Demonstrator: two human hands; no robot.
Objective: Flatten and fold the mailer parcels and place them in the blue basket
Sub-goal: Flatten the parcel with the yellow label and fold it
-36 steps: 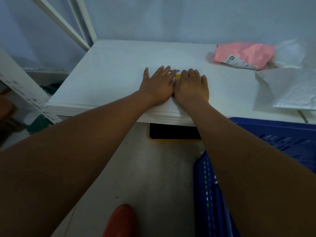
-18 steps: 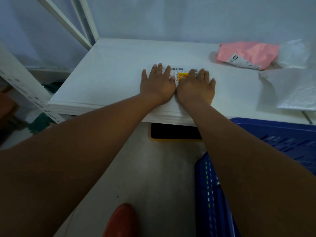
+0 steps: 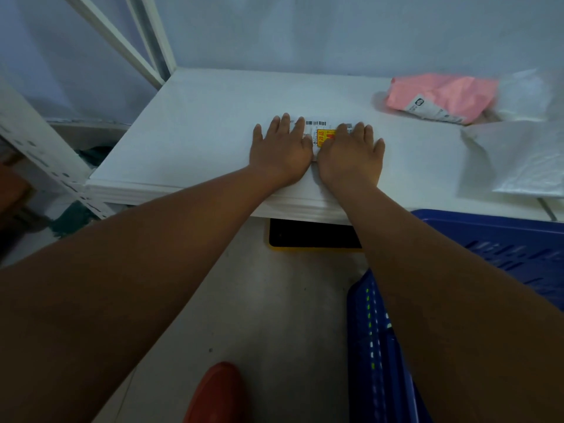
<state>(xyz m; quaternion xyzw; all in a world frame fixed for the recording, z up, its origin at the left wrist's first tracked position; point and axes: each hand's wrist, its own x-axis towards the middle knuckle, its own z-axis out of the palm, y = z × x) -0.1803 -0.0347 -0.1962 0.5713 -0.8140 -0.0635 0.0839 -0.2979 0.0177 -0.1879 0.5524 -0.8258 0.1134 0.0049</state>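
A white mailer parcel [image 3: 319,134] with a barcode label and a yellow sticker lies flat near the front edge of the white table [image 3: 198,123]. My left hand [image 3: 280,149] and my right hand [image 3: 351,154] press on it side by side, palms down, fingers straight. Most of the mailer is hidden under them. The blue basket [image 3: 494,239] stands on the floor below the table's right end, partly behind my right forearm. A pink mailer [image 3: 442,93] lies crumpled at the back right of the table.
White and clear mailers [image 3: 518,160] are piled at the table's right edge. A white shelf frame [image 3: 39,154] stands to the left. A black and yellow object [image 3: 311,236] sits on the floor under the table. A red shoe [image 3: 216,392] shows at the bottom.
Both hands have slid slightly apart and forward over the mailer, uncovering more of the label and its yellow sticker between them.
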